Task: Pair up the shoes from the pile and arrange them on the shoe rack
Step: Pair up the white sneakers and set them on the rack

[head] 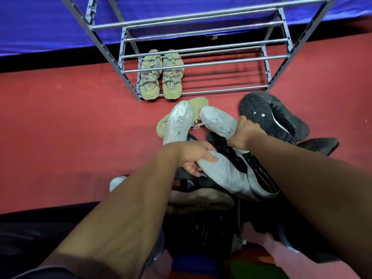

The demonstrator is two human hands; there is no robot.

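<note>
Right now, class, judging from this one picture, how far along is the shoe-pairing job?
Done: one tan pair sits side by side on the rack's bottom tier. In hand: the left hand grips a white shoe and the right hand grips another white shoe, both over the pile. Left: black shoes, a yellow-green shoe and others lie jumbled on the red floor, and most of the rack is unfilled.

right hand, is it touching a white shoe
Touching: the head view shows the right hand gripping the heel end of a white shoe.
</note>
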